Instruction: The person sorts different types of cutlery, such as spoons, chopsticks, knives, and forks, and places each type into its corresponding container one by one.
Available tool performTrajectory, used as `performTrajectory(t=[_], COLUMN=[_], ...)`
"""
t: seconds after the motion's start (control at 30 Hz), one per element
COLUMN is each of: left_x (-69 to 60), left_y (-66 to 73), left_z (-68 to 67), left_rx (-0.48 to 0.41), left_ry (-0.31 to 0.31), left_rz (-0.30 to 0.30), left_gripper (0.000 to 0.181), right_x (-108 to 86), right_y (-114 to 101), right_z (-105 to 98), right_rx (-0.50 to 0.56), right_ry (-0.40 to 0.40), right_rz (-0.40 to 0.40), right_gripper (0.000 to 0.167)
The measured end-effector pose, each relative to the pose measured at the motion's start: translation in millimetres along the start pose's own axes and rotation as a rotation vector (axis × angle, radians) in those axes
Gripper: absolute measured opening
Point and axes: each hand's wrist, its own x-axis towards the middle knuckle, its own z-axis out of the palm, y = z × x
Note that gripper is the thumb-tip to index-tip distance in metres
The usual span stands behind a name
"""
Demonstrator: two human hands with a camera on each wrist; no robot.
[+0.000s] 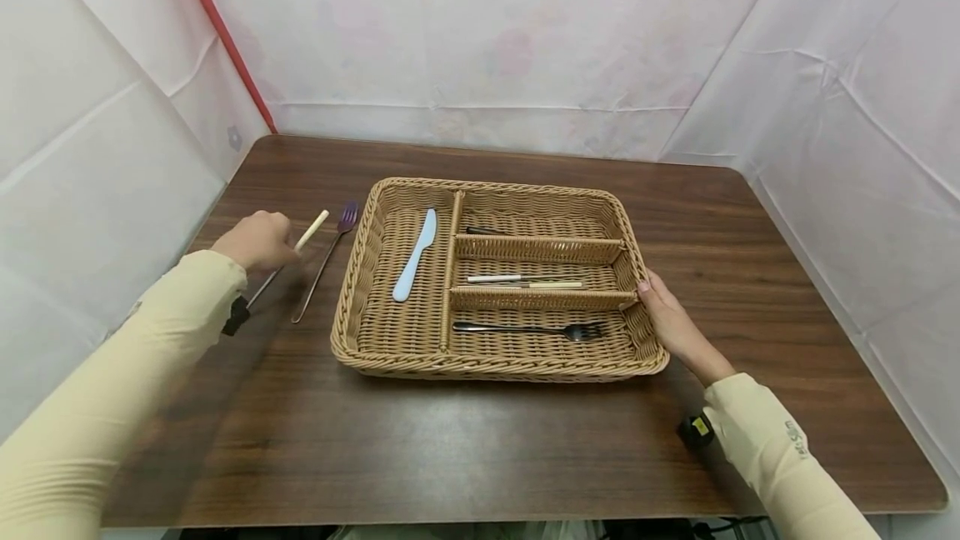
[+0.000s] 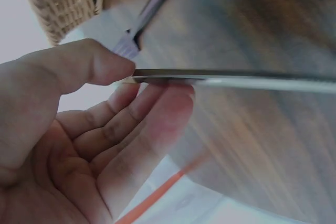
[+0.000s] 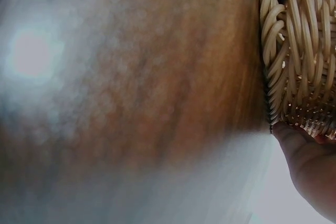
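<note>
My left hand [image 1: 258, 242] is above the table to the left of the basket. Between thumb and fingers it pinches a slim chopstick [image 2: 236, 80] with a cream end and a thin metal shaft. A purple-headed fork [image 1: 326, 261] lies on the table between that hand and the basket. My right hand [image 1: 667, 315] grips the right rim of the divided wicker basket [image 1: 495, 365], thumb on the outer side in the right wrist view. Inside, a light blue knife [image 1: 415, 257] is in the left compartment; two chopsticks [image 1: 495, 278] with pale ends lie in the middle right one.
A dark fork [image 1: 517, 328], possibly overlapping a spoon, lies in the front right compartment. The back right one holds a dark utensil [image 1: 483, 231], partly hidden by a divider. White sheeting [image 1: 487, 48] borders the brown table [image 1: 465, 448] at the back and sides.
</note>
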Motion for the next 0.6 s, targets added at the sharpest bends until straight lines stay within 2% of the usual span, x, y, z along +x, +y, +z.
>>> performTrajectory(t=[0.13, 0.27, 0.43, 0.6], left_x=[2.2, 4.3, 5.2, 7.4], left_y=[4.0, 13.1, 35.4, 63.3], left_z=[-8.2, -14.0, -21.5, -28.1], left_rx=[0.030, 0.028, 0.021, 0.032], left_ry=[0.065, 0.159, 0.297, 0.365], left_rz=[0.042, 0.088, 0.169, 0.242], left_gripper=[0.018, 0.011, 0.005, 0.003], right_x=[0.1, 0.2, 0.2, -0.5], right_y=[0.0, -0.6, -1.8, -1.1], right_z=[-0.1, -0.5, -1.0, -1.4], right_rx=[-0.001, -0.003, -0.025, -0.034], right_ry=[0.001, -0.001, 0.007, 0.007], right_rz=[0.000, 0.006, 0.019, 0.011], right_gripper=[0.053, 0.053, 0.054, 0.054])
